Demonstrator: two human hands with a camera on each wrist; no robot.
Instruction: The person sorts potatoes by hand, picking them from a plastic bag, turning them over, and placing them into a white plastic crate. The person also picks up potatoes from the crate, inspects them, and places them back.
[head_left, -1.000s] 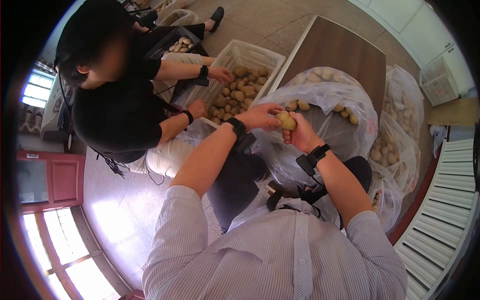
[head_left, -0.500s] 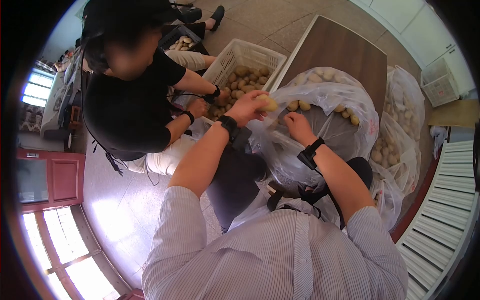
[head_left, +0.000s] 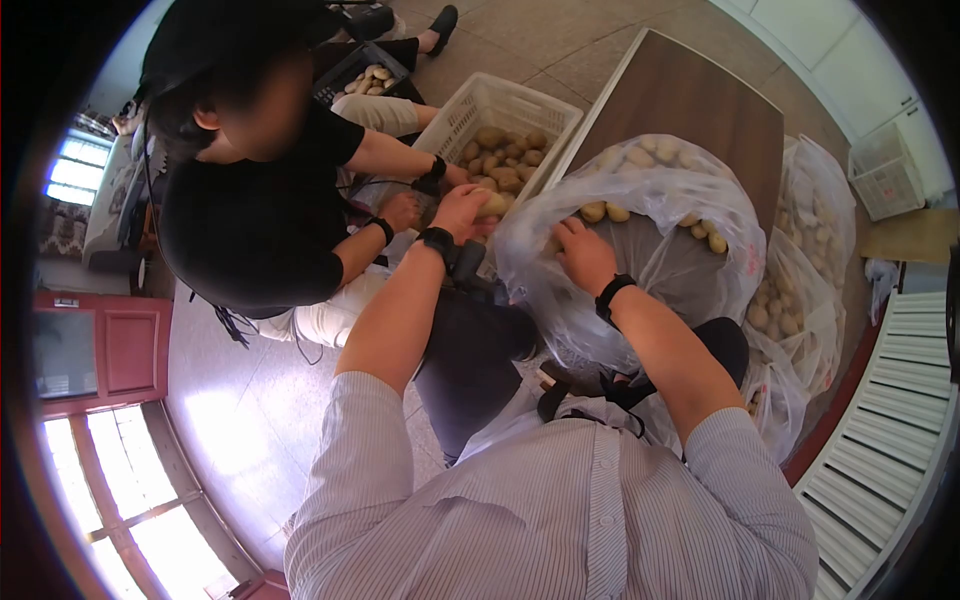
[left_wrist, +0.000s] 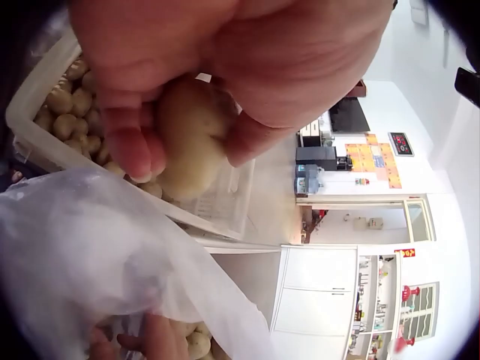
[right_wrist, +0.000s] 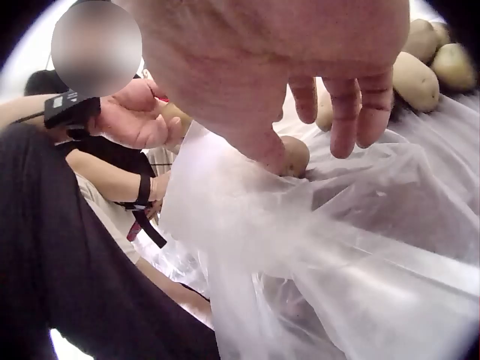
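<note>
My left hand (head_left: 462,212) grips a pale yellow potato (left_wrist: 191,146) between thumb and fingers, over the near side of a white plastic crate (head_left: 530,95). Loose potatoes (head_left: 510,155) fill much of that crate. Inside the mouth of a clear plastic bag (head_left: 535,225), my right hand (head_left: 588,255) reaches down with its fingers spread and loosely bent. A small potato (right_wrist: 296,156) lies right by its thumb in the right wrist view. More potatoes (right_wrist: 417,81) lie in the bag beyond the fingers.
Another person (head_left: 265,220) sits at the left, hands by the crate. A brown-topped table (head_left: 690,95) stands beyond the bag, with more potato bags (head_left: 790,290) at its right. A black crate (head_left: 352,70) of pale potatoes sits at the back.
The potato passed from between both hands into the left hand, which carried it left to the crate. My right hand let go and moved into the bag.
</note>
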